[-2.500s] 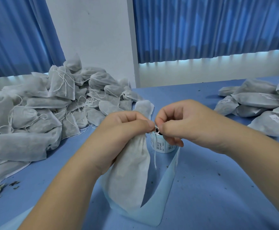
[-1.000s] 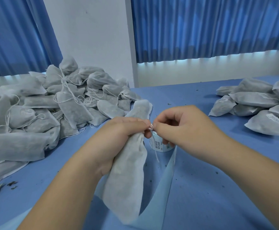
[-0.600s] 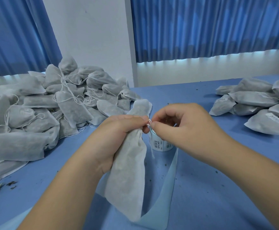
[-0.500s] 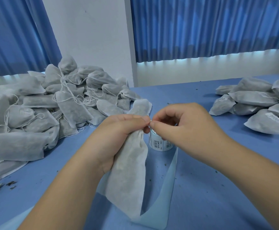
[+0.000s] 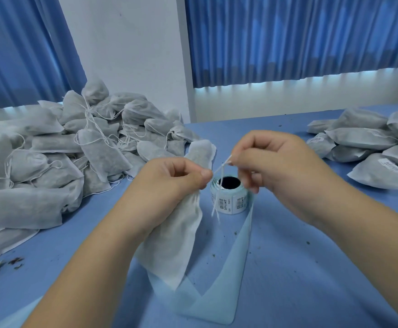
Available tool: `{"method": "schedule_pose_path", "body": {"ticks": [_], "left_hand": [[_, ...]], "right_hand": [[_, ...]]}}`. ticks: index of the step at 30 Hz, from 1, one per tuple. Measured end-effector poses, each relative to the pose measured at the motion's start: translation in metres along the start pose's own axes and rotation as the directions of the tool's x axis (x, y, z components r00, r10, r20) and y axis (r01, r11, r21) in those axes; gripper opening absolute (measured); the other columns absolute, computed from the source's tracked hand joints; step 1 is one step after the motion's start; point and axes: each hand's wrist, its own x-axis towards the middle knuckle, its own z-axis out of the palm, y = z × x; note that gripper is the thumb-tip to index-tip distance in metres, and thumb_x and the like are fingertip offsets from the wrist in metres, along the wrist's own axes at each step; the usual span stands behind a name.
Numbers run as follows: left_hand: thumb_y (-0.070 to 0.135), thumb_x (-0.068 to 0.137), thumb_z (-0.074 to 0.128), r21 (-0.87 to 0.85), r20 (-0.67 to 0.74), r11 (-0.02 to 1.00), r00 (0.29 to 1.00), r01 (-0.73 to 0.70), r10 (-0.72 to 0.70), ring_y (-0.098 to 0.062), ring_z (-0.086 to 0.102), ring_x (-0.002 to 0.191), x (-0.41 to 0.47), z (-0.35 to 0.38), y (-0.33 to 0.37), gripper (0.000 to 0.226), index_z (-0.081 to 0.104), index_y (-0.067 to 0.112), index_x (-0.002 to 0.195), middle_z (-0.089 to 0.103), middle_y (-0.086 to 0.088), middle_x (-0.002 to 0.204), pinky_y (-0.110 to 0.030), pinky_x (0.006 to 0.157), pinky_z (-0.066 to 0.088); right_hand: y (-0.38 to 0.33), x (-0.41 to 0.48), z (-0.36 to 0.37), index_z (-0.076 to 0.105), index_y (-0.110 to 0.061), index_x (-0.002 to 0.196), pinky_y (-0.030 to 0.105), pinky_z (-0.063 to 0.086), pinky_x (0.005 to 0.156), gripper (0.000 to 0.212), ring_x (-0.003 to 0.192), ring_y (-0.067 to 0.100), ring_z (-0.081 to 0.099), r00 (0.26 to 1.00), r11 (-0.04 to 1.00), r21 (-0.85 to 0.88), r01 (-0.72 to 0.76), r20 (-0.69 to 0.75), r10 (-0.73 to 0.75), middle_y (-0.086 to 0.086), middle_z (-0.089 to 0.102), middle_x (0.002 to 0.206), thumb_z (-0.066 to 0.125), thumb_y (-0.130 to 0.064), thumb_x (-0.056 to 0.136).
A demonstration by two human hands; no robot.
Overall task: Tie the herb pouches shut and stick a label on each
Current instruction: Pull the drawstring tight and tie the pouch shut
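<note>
The herb pouch point(image 5: 176, 237) is held upright over the bench point(image 5: 311, 268), its neck gripped in the curled fingers of the left hand point(image 5: 169, 183). Just beside it, the right hand point(image 5: 280, 166) pinches the white string point(image 5: 221, 167), drawn taut between the two hands. The label roll point(image 5: 231, 201) stands just behind. Pouch heaps point(image 5: 51, 150) lie at either side.

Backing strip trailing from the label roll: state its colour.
The backing strip is pale turquoise; the head view shows it best.
</note>
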Motion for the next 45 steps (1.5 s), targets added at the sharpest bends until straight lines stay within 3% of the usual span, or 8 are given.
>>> {"method": "schedule_pose_path", "body": {"ticks": [9,14,19,25,30,35,40,45], "left_hand": [[0.027,0.075,0.079,-0.127,0.124,0.990,0.989,-0.064,0.080,0.001,0.052,0.053,-0.005,0.004,0.007,0.017,0.072,0.024,0.060,0.061,0.012,0.058,-0.009,0.054,0.040],[0.024,0.085,0.073,0.189,-0.168,0.971,0.969,-0.146,0.179,0.001,0.044,0.050,0.005,-0.002,-0.001,0.023,0.067,0.025,0.063,0.055,0.016,0.054,-0.011,0.048,0.035],[0.025,0.085,0.073,0.203,-0.076,0.964,0.979,-0.171,0.190,-0.001,0.044,0.052,0.004,0.008,-0.007,0.023,0.066,0.027,0.063,0.054,0.015,0.055,-0.012,0.050,0.036],[0.023,0.086,0.072,0.224,-0.185,0.954,0.953,-0.198,0.241,0.003,0.043,0.050,0.010,0.000,-0.012,0.026,0.064,0.029,0.062,0.054,0.022,0.051,-0.010,0.049,0.034],[0.035,0.090,0.066,0.507,-0.028,0.799,0.920,-0.323,0.390,-0.001,0.051,0.065,0.010,0.009,-0.023,0.022,0.060,0.029,0.070,0.060,0.013,0.065,-0.013,0.058,0.036],[0.057,0.084,0.062,0.549,0.225,0.819,0.973,-0.168,0.049,0.006,0.056,0.077,0.013,-0.003,-0.039,0.019,0.057,0.041,0.095,0.063,0.023,0.086,-0.012,0.064,0.040],[0.047,0.088,0.063,0.521,0.061,0.849,0.996,-0.086,0.063,-0.001,0.047,0.057,0.018,-0.005,-0.045,0.031,0.062,0.017,0.082,0.057,0.007,0.067,-0.017,0.052,0.035],[0.051,0.084,0.064,0.278,-0.160,0.960,0.985,-0.016,0.063,-0.002,0.052,0.059,0.019,0.008,-0.037,0.032,0.065,0.020,0.074,0.059,0.017,0.062,-0.020,0.057,0.040]], "right_hand": [[-0.002,-0.005,0.012,0.061,-0.011,0.061,0.018,0.023,0.041,0.009,0.042,0.008,0.028,0.972,0.683,0.694,-0.228,0.204,0.117,-0.003,0.039,0.060,0.063,-0.012,0.070],[-0.003,-0.002,0.005,0.047,-0.013,0.059,0.020,0.015,0.040,0.006,0.043,0.010,0.015,0.868,0.637,0.593,-0.493,0.384,0.314,-0.004,0.021,0.058,0.049,-0.016,0.064],[0.001,-0.001,0.008,0.057,-0.013,0.056,0.017,0.015,0.037,0.014,0.038,0.006,0.019,0.934,0.647,0.674,-0.356,0.248,0.256,-0.005,0.018,0.057,0.058,-0.016,0.070],[0.000,0.000,0.003,0.049,-0.015,0.058,0.019,0.017,0.036,0.008,0.042,0.008,0.014,0.848,0.644,0.565,-0.516,0.446,0.287,-0.006,0.018,0.057,0.052,-0.018,0.065],[0.003,0.005,-0.004,0.046,-0.014,0.055,0.020,0.017,0.039,0.009,0.042,0.009,0.018,0.891,0.627,0.633,-0.453,0.295,0.346,-0.005,0.017,0.058,0.050,-0.017,0.063],[0.014,0.014,-0.020,0.044,-0.015,0.057,0.019,0.017,0.039,0.019,0.043,0.010,0.019,0.899,0.661,0.677,-0.324,0.002,0.438,-0.004,0.018,0.060,0.046,-0.015,0.076],[0.022,0.018,-0.022,0.049,-0.017,0.060,0.020,0.019,0.041,0.028,0.044,0.011,0.025,0.928,0.829,0.537,-0.156,-0.208,0.310,-0.002,0.025,0.059,0.055,-0.012,0.086],[0.018,0.004,-0.002,0.066,-0.019,0.060,0.014,0.034,0.047,0.013,0.046,0.005,0.038,0.967,0.987,-0.068,0.149,-0.200,-0.159,-0.010,0.044,0.049,0.065,-0.022,0.072]]}}
